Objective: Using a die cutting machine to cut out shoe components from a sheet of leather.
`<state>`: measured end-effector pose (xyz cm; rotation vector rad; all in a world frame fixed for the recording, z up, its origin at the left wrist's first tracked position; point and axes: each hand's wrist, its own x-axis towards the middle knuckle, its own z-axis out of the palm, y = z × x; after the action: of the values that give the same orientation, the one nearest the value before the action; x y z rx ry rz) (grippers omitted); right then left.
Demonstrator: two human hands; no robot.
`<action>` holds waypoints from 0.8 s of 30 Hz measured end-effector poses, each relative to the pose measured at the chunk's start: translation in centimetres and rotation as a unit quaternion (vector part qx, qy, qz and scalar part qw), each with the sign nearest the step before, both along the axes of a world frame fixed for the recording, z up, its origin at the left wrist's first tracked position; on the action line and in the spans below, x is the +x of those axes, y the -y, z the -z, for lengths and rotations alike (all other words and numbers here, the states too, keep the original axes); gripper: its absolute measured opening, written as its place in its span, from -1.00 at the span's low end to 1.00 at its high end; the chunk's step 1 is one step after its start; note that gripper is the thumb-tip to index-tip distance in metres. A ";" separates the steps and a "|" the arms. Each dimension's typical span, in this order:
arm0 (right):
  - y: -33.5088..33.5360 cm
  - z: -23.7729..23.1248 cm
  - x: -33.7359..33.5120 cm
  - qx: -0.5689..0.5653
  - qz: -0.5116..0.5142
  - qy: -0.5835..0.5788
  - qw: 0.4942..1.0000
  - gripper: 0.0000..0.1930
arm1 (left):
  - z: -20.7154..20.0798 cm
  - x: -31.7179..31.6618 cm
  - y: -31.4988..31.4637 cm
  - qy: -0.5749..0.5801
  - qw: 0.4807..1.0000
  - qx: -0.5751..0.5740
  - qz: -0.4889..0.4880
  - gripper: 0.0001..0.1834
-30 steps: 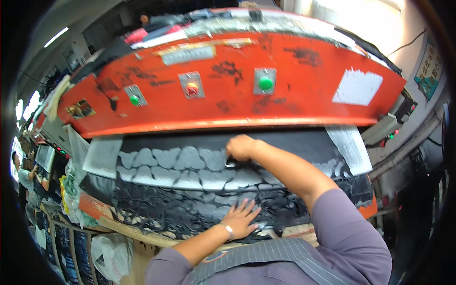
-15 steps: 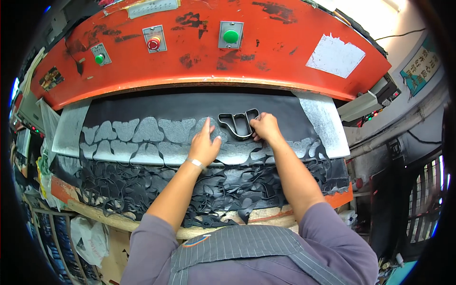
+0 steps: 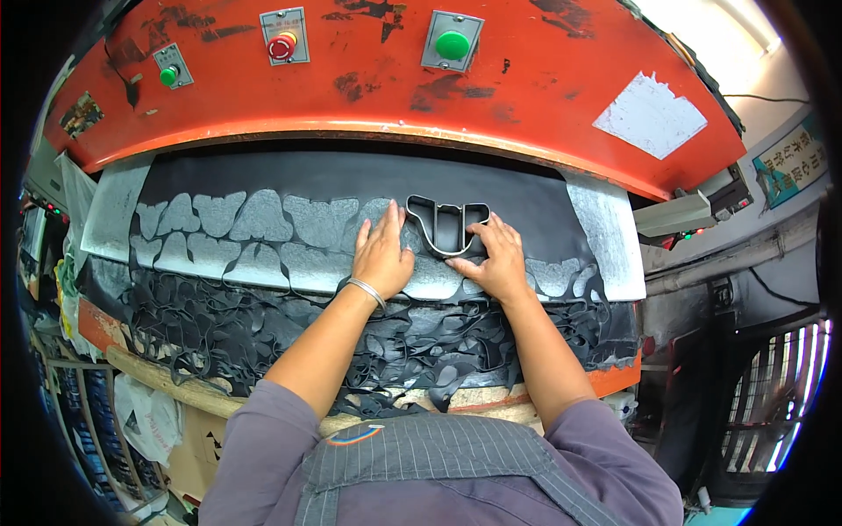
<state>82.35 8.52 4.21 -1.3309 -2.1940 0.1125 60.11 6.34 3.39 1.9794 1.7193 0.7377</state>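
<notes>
A metal cutting die [image 3: 449,230], an open outline with inner cross walls, lies on a black sheet of leather-like material [image 3: 351,171], close beside the row of cut-out shapes. My right hand [image 3: 495,259] grips the die's lower right side, thumb at its bottom edge and fingers along its right rim. Just left of the die, my left hand [image 3: 382,256] rests flat with fingers stretched out and holds nothing. Under both hands is a pale cutting board [image 3: 605,232], showing through the holes in the sheet.
A red press beam [image 3: 351,96] with green and red push buttons spans the far side. Tangled black scraps [image 3: 237,324] cover the near part of the bed, some hanging over the wooden front edge [image 3: 175,379]. A control box [image 3: 693,210] juts out at right.
The die has turned from a tilt to sit squarer on the sheet. My right hand has shifted to its lower right side. My left hand's fingers have spread flat.
</notes>
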 end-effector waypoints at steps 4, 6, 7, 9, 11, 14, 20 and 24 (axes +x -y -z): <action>0.1 0.3 -0.1 0.055 0.009 0.029 0.998 -0.38 | 0.1 -0.1 -0.1 0.000 1.000 0.017 0.013 -0.11; 0.1 0.2 0.0 0.062 0.013 0.033 0.997 -0.38 | 0.1 0.1 -0.2 -0.013 0.999 0.025 0.016 -0.10; 0.2 0.1 0.1 0.055 0.018 0.048 0.997 -0.35 | 0.0 0.3 -0.2 -0.009 0.999 0.028 0.019 -0.10; 0.4 -0.3 0.0 0.058 0.024 0.065 0.996 -0.31 | 0.0 0.2 -0.4 0.011 0.999 0.034 0.009 -0.14; 1.7 -0.7 -0.9 0.024 0.060 0.138 0.988 -0.19 | 1.1 -1.5 -0.4 0.094 0.995 0.041 -0.018 -0.17; 4.3 -4.4 -2.6 0.012 0.060 0.114 0.992 -0.13 | -0.6 -7.8 -0.8 0.245 0.947 0.175 -0.113 -0.43; 2.9 -14.8 -6.8 0.032 0.004 -0.185 0.982 -0.46 | -10.0 -26.0 -0.9 0.115 0.802 0.463 -0.359 -0.70; -0.3 -18.0 -8.5 0.125 0.019 -0.199 0.972 -0.65 | -14.2 -32.7 -0.8 0.015 0.879 0.356 -0.317 -0.63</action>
<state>73.80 8.82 22.25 -1.0996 -1.7790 0.0768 27.41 7.13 17.55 1.7317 2.3277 1.8351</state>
